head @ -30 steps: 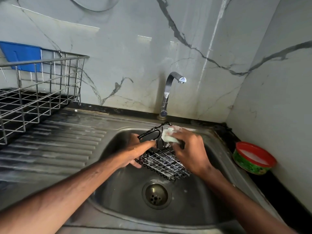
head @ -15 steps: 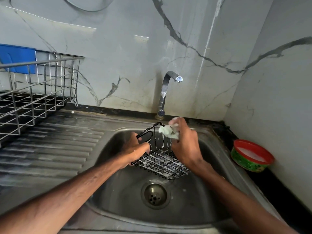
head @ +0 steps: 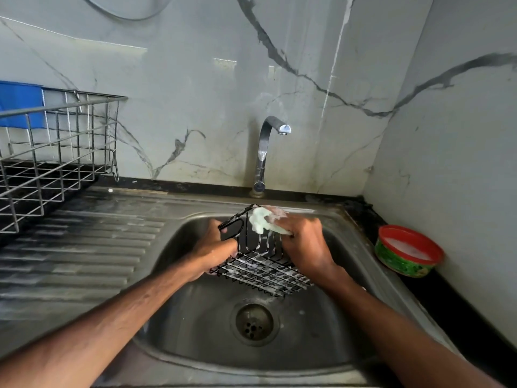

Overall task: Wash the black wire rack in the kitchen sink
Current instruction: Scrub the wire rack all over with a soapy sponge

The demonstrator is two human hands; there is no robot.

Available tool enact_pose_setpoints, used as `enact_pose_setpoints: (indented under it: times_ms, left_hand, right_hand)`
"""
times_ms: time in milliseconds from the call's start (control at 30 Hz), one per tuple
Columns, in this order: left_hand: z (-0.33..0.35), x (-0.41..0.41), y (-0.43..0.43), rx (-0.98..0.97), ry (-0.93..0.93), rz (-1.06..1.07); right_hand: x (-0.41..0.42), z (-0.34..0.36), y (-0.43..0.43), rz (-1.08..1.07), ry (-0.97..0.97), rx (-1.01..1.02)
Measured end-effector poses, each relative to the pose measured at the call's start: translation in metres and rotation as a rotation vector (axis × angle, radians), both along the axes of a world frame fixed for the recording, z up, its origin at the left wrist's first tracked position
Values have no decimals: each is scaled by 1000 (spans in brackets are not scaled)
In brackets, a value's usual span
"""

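Head view
Rack: black wire rack held over the sink basin, tilted, foam on its wires, above the drain.
Left hand: left hand closed on the rack's left side.
Right hand: right hand clenched on a pale soapy sponge, pressed against the rack's upper edge (sponge partly hidden by fingers).
Tap: tap behind the sink, no water running.
Right counter: red-rimmed green tub near the wall.
Left: steel dish rack beside the ribbed drainboard.
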State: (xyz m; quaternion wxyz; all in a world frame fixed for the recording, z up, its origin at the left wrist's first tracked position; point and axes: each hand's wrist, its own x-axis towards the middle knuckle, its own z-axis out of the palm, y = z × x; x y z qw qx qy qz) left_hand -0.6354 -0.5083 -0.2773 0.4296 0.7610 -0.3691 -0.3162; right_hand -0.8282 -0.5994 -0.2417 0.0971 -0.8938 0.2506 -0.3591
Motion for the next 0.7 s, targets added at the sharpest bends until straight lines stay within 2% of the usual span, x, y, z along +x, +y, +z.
enact_pose_setpoints:
  times_ms: [133, 200, 300, 467, 567, 700]
  left_hand:
    - [-1, 5, 0, 14, 39, -4]
    - [-1, 5, 0, 14, 41, -1]
    - [-2, 6, 0, 6, 40, -16]
    - [-4, 6, -1, 9, 14, -27]
    - [-8, 7, -4, 6, 2, -22]
    - [-12, 8, -8, 20, -28, -30]
  right_hand:
    - [-13, -2, -18, -137, 161, 138]
    - [-16, -4, -25, -161, 139, 221]
    - [-11, -1, -24, -127, 65, 323]
    - [-8, 6, -25, 34, 162, 595]
    - [-15, 8, -33, 81, 203, 447]
    - [-22, 15, -36, -15, 236, 138]
